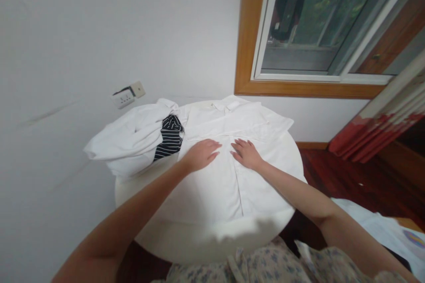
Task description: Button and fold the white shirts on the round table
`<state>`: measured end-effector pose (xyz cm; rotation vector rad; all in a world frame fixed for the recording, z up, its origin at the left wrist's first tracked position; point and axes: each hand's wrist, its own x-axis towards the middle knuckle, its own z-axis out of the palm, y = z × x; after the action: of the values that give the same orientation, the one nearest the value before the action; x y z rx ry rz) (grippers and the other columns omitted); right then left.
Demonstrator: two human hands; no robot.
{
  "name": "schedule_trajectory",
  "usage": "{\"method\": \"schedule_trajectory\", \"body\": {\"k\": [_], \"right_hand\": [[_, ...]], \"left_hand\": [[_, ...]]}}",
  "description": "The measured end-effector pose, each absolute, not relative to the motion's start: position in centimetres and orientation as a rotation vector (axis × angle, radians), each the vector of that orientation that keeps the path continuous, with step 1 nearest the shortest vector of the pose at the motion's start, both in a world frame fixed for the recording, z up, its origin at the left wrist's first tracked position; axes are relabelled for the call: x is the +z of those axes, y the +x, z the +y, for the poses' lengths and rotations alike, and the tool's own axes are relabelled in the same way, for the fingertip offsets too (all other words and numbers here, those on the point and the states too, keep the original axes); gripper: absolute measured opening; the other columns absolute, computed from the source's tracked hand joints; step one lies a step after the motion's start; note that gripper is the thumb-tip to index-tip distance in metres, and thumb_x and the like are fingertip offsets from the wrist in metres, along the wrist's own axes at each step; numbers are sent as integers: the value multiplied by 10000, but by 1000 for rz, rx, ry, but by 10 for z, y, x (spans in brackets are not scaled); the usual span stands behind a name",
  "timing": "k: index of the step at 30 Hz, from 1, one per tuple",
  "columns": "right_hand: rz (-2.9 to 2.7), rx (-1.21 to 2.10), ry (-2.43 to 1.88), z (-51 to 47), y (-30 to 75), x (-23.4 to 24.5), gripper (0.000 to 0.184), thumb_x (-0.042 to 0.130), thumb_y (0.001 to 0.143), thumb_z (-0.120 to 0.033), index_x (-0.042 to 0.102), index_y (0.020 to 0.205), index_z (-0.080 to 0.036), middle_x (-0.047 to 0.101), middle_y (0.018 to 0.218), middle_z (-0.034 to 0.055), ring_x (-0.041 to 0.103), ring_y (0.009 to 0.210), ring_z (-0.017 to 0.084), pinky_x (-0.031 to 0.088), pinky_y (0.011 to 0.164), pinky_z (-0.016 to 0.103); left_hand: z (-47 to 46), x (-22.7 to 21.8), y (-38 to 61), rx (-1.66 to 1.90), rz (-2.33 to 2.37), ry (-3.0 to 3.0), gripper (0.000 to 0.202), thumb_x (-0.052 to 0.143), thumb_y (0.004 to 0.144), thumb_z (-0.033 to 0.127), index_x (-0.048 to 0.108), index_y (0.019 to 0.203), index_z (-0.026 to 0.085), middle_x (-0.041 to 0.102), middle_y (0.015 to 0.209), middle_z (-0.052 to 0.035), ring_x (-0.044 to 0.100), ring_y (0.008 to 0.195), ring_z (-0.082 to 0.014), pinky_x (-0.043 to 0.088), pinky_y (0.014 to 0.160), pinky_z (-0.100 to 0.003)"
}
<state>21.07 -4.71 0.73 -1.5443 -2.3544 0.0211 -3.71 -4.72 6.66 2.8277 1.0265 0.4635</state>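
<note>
A white shirt (pixel 229 177) lies spread flat on a round white table (pixel 186 243), collar toward the wall. My left hand (pixel 202 154) rests palm down on the shirt's middle, fingers stretched out. My right hand (pixel 245 153) lies flat beside it, fingers also extended, the two hands a small gap apart. Neither hand holds anything.
A heap of white clothes (pixel 133 141) with a black-and-white striped garment (pixel 170 137) sits on the table's left side against the wall. A wall socket (pixel 128 95) is above it. A wood-framed window (pixel 318 31) and red-edged curtain (pixel 378 128) stand at right.
</note>
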Motion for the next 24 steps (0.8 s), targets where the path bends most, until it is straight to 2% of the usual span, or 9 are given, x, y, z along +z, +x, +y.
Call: {"method": "schedule_trajectory", "body": {"k": [4,8,11,16,24], "right_hand": [[-2352,34,-1540,-48,211,9,472,372,959,-460,495,1352,-228,436,1452,100,327,1371,233,219,1112,477],[-2351,28,-1539,-48,212,9,480,347,966,-474,488,1359,-237,433,1457,82,328,1374,225,221,1120,461],[-2346,13,-1572,-47,212,6,517,313,969,-504,455,1392,-243,382,1491,76,281,1399,240,201,1130,472],[-2296,28,-1723,-48,215,0,642,249,949,-595,357,1459,-220,279,1533,94,203,1428,272,152,1139,514],[-2212,-136,-1874,-71,270,-8,631,227,961,-566,366,1459,-204,304,1521,82,265,1406,272,188,1139,489]], "left_hand": [[-7,25,-53,464,1422,2793,473,360,949,403,495,1344,180,449,1442,-113,379,1346,-246,285,1124,-451],[-4,0,-72,452,1472,2807,482,346,953,425,473,1366,210,409,1476,-91,333,1383,-228,267,1139,-435],[-9,-1,-78,431,1516,2807,488,339,954,428,473,1370,210,388,1486,-102,316,1393,-239,262,1137,-445],[-14,1,-76,403,1656,2753,470,342,950,436,447,1385,291,369,1500,-62,317,1393,-256,234,1130,-511],[-15,2,-76,342,1721,2730,566,323,946,484,357,1439,208,349,1507,-90,309,1396,-249,220,1138,-505]]}}
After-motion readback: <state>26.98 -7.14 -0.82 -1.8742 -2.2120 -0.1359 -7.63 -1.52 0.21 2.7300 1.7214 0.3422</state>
